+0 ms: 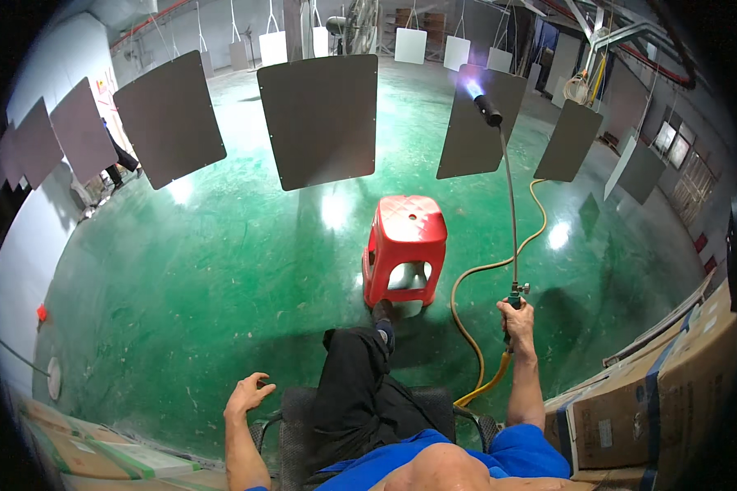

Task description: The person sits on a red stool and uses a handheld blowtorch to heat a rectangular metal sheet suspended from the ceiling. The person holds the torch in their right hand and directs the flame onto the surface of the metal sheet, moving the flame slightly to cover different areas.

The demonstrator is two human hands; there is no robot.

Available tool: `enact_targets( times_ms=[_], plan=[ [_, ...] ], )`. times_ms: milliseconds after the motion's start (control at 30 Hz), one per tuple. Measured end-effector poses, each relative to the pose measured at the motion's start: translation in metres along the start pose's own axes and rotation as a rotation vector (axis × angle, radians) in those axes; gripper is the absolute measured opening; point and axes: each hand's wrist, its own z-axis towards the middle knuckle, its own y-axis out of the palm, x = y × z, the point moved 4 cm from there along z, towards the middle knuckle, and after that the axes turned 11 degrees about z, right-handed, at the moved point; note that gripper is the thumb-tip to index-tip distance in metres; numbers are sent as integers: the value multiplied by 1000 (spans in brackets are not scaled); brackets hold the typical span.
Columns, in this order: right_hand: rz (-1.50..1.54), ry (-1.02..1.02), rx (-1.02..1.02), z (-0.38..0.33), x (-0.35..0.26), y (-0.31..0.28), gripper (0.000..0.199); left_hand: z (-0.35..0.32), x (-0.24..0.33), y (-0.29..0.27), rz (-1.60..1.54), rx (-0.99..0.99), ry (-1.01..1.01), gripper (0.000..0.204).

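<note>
My right hand (517,322) is closed round the handle of a long gas torch (512,204). The torch points up and away, and a blue-violet flame (472,85) burns at its black nozzle (488,110). The flame shows in front of a hanging grey panel (475,139); I cannot tell whether it touches. A yellow hose (495,381) runs from the handle down beside my chair. My left hand (250,394) is held out beside the chair's armrest with its fingers apart and nothing in it. More grey panels (318,123) hang in a row ahead.
A red plastic stool (412,221) stands on the green floor (221,270) ahead, my foot near its base. I sit on a dark chair (299,430). Cardboard boxes (610,421) are stacked at the right, more boxes (82,450) at the left. The hose (465,274) curves over the floor.
</note>
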Motion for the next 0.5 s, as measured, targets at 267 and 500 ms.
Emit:
enact_targets(
  times_ms=[267,500],
  plan=[
    [-68,93,-24,-21,49,-4,15,-6,9,-6,-58,-22,-24,55],
    [-98,183,-77,-36,72,-6,15,-3,5,-3,-57,-18,-41,52]
  ],
)
